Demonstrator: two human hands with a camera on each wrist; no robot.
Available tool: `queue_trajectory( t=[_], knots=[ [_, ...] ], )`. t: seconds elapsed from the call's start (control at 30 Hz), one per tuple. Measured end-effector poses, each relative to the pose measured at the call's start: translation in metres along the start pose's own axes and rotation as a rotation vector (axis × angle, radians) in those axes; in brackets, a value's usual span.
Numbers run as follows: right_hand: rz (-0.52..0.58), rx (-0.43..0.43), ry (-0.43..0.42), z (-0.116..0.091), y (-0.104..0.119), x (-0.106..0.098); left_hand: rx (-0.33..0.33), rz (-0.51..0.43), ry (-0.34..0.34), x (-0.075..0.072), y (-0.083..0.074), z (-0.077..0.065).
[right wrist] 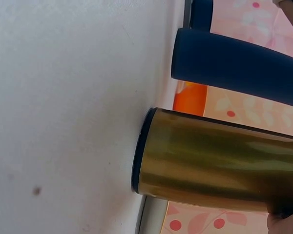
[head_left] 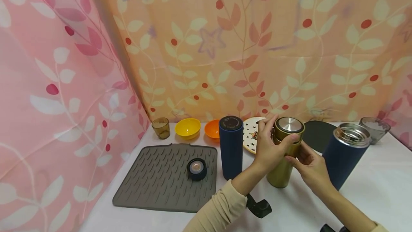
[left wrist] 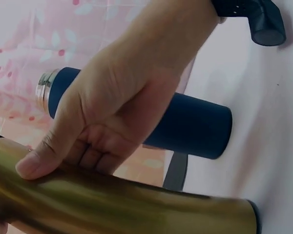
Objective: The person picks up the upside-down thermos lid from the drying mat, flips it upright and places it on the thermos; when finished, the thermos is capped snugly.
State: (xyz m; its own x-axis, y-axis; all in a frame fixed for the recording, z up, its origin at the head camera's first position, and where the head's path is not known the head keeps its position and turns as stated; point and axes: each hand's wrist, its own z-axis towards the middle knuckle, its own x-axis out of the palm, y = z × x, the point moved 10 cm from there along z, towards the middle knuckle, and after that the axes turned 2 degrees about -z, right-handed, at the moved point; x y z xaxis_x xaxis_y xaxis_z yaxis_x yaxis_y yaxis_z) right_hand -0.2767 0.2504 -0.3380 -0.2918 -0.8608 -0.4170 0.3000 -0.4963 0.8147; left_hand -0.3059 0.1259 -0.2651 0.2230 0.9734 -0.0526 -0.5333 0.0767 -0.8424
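A gold thermos flask (head_left: pixel 280 171) with a steel-topped lid (head_left: pixel 289 125) stands upright on the table between both hands. My left hand (head_left: pixel 270 148) grips the lid, fingers behind its left side and thumb across the front. Lower down, my right hand (head_left: pixel 310 165) holds the flask's body just under the lid; the left wrist view shows that hand (left wrist: pixel 122 102) with its thumb along the gold side. In the right wrist view the flask's dark base (right wrist: pixel 144 151) meets the table. Some fingertips of both hands are hidden behind the flask.
Left of the gold flask stands a capped blue flask (head_left: pixel 231 149); right, an uncapped blue flask (head_left: pixel 346 156). A dark lid (head_left: pixel 197 169) lies on the grey drying mat (head_left: pixel 161 178). Behind are bowls (head_left: pixel 188 129), a star-patterned plate (head_left: pixel 249 135), a dark round mat (head_left: pixel 318 135) and glasses (head_left: pixel 161 128).
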Motion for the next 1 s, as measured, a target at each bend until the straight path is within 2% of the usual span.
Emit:
queue_trajectory(
  t=[0.17, 0.33, 0.4, 0.43, 0.57, 0.63, 0.7, 0.87, 0.93, 1.0],
  knots=[
    [-0.023, -0.001, 0.001, -0.0001, 0.0002, -0.0008, 0.035, -0.095, 0.056, 0.004, -0.0022, -0.001],
    [-0.011, 0.005, -0.01, -0.0003, -0.0014, -0.0027, -0.012, -0.031, 0.006, 0.0028, 0.0009, 0.001],
    [0.005, 0.011, -0.01, -0.0006, -0.0018, -0.0019, -0.013, -0.007, 0.013, 0.0022, 0.0015, 0.001],
    [0.014, 0.012, -0.007, -0.0006, -0.002, -0.0013, -0.011, -0.013, 0.029, 0.0024, 0.0017, 0.0009],
    [0.034, -0.001, -0.016, -0.0005, -0.0007, -0.0019, -0.003, -0.155, 0.154, 0.0056, 0.003, 0.0],
    [0.031, -0.005, -0.026, -0.0003, -0.0006, -0.0035, -0.007, -0.21, 0.187, 0.0062, 0.0035, 0.0001],
    [0.024, -0.001, -0.029, -0.0001, -0.001, -0.0042, 0.0, -0.186, 0.171, 0.0044, 0.0026, 0.0016],
    [-0.006, 0.026, -0.018, -0.0003, -0.0033, -0.0033, -0.009, -0.014, 0.04, -0.0019, 0.002, 0.0044],
    [-0.007, 0.033, -0.016, -0.0002, -0.0037, -0.0028, 0.001, 0.003, 0.029, -0.0022, 0.0019, 0.0041],
    [-0.001, 0.034, -0.014, 0.0001, -0.0034, -0.0025, 0.018, -0.033, 0.054, -0.0011, 0.0019, 0.0037]
  ],
)
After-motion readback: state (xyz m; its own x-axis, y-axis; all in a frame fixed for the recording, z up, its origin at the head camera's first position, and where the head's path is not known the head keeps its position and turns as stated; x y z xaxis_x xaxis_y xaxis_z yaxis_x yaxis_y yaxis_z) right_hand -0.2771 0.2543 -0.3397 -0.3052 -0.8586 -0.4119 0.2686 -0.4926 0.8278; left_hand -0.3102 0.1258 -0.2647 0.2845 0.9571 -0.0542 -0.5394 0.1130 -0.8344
